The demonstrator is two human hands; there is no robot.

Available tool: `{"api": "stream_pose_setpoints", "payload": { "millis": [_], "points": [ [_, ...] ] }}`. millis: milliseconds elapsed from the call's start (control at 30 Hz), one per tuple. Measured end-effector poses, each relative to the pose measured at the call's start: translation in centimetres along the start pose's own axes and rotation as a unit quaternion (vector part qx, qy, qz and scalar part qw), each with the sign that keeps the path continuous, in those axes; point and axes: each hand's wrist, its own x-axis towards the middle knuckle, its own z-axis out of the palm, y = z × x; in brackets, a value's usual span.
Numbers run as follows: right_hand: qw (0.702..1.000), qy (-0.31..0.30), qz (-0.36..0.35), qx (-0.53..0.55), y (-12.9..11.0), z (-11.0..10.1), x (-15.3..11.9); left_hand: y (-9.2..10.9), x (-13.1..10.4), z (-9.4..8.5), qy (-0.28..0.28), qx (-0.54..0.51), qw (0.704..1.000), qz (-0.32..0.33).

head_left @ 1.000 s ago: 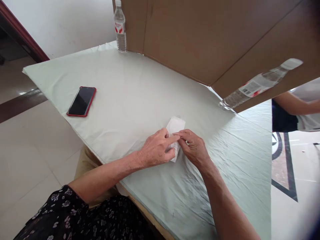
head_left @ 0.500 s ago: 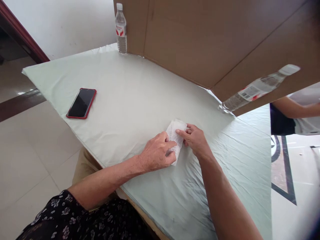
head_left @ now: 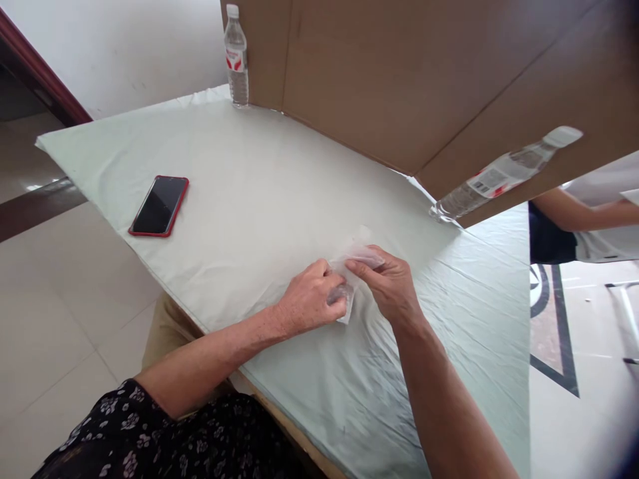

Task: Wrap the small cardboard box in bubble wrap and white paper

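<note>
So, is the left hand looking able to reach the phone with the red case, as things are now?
Probably yes: only pale tablecloth lies between the left hand and the phone. But its fingers are at the thin white sheet, so they should come free first.

The left hand point(head_left: 310, 301) covered part of the sheet point(head_left: 348, 314), whose folds blurred together. Some fingertips of the right hand point(head_left: 394, 283) were hidden by the sheet. The top and right edges cut off the cardboard point(head_left: 359, 80); the right edge also cropped a person's arm point(head_left: 574, 211). The small print on the bottle labels point(head_left: 492, 181) was unreadable.
</note>
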Motion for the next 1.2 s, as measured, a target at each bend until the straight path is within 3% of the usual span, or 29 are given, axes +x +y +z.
{"api": "stream_pose_setpoints", "payload": {
  "millis": [167, 267, 367, 467, 533, 600, 667, 767, 833, 933, 1000, 1067, 1100, 1200],
  "points": [
    [0.996, -0.012, -0.053, -0.074, -1.0, 0.0, -3.1, 0.0, -0.4, 0.2, 0.086, 0.011, 0.996, -0.038],
    [0.990, -0.020, -0.093, -0.109, -0.5, 0.5, -4.8, -0.5, -0.5, 0.4, 0.120, 0.005, 0.993, -0.014],
    [0.976, -0.012, -0.166, -0.142, 0.5, 1.1, -6.4, -1.1, -0.4, 0.7, 0.081, -0.022, 0.995, 0.056],
    [0.954, 0.007, -0.241, -0.176, 2.0, 1.5, -7.6, -1.7, 0.0, 0.6, 0.043, -0.048, 0.995, 0.078],
    [0.937, 0.018, -0.287, -0.198, 2.9, 1.9, -8.2, -2.2, 0.2, -0.2, 0.023, -0.069, 0.993, 0.091],
    [0.918, 0.026, -0.326, -0.222, 3.7, 2.4, -8.5, -2.8, 0.2, -1.2, -0.038, -0.085, 0.987, 0.130],
    [0.902, 0.029, -0.354, -0.245, 4.4, 2.8, -8.5, -3.6, 0.1, -2.2, -0.100, -0.085, 0.976, 0.172],
    [0.894, 0.033, -0.366, -0.255, 4.8, 3.0, -8.3, -4.6, -0.4, -2.4, -0.113, -0.067, 0.973, 0.191],
    [0.903, 0.031, -0.354, -0.241, 4.7, 2.8, -8.1, -4.9, -0.7, -2.0, -0.084, -0.070, 0.977, 0.181],
    [0.939, 0.010, -0.292, -0.183, 3.7, 1.8, -7.3, -4.4, -0.6, -1.7, -0.049, -0.110, 0.982, 0.143],
    [0.969, -0.027, -0.215, -0.121, 2.8, 0.9, -6.3, -3.7, -0.1, -2.1, -0.048, -0.149, 0.982, 0.101],
    [0.990, -0.080, -0.112, -0.045, 2.1, 0.1, -5.0, -2.9, 0.5, -2.7, -0.087, -0.184, 0.979, 0.027],
    [0.994, -0.096, -0.061, -0.002, 1.9, -0.1, -4.4, -2.6, 0.9, -2.9, -0.103, -0.203, 0.974, -0.014],
    [0.989, -0.086, 0.042, 0.110, 2.0, -0.1, -3.2, -2.2, 1.7, -2.8, -0.074, -0.220, 0.968, -0.098]
  ]
}}
